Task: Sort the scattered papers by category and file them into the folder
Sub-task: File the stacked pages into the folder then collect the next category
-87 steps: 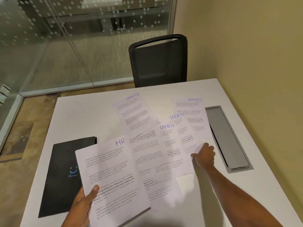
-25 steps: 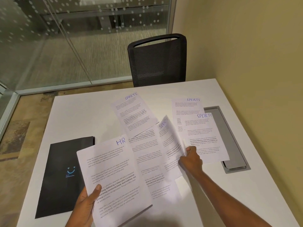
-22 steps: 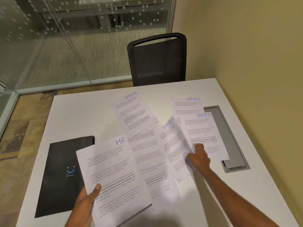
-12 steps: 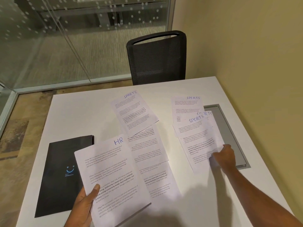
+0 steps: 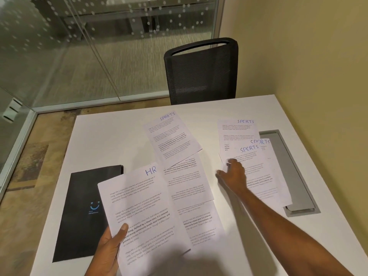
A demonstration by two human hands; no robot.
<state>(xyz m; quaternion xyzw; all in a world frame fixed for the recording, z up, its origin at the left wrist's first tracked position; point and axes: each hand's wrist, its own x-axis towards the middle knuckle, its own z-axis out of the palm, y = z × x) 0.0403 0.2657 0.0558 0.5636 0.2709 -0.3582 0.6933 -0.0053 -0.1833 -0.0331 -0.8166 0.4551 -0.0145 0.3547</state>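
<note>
**Sports pile grows at the right**

Two SPORTS sheets that lay overlapped mid-table now sit on a third, making a SPORTS pile (image 5: pixel 258 172) at the right, partly over the grey cable hatch (image 5: pixel 290 176). The right hand (image 5: pixel 234 175) has let go and is loose-fingered at the pile's left edge. The left hand (image 5: pixel 109 250) grips the HR sheet (image 5: pixel 143 206), near. One lone SPORTS sheet (image 5: pixel 171 136) and two upside-down sheets (image 5: pixel 187 182) remain unsorted. The black folder (image 5: pixel 83 196) lies closed, near left.
</note>
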